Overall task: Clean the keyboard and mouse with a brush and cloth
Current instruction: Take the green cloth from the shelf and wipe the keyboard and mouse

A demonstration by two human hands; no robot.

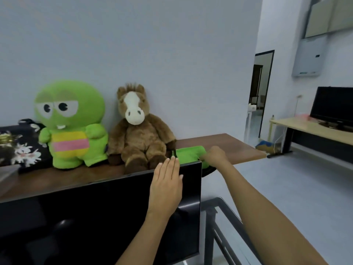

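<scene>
The soft bright-green cloth [189, 154] lies on the long brown wooden bench [229, 148] at centre right of the frame, just right of the seated brown plush horse [137, 131] and behind the top right corner of the black flat monitor [95, 217]. Your right hand [214, 155] rests on its right end with fingers curled down into the fabric; it looks like a grasp on the cloth, though the fingertips are hidden. Your left hand [166, 186] is flat and relaxed, fingers straight, held before the monitor's upper edge and gripping nothing.

You appear to be at the fetching step: collecting the cloth before any cleaning begins. Neither keyboard, mouse nor brush is in view, so their places cannot be told.

The next move calls for lifting the cloth free over the monitor's corner without dragging it against the horse beside it, then turning down towards the work surface. A green plush frog-like toy [70, 125] sits further left, and a black floral bag [17, 148] at the far left edge.
</scene>
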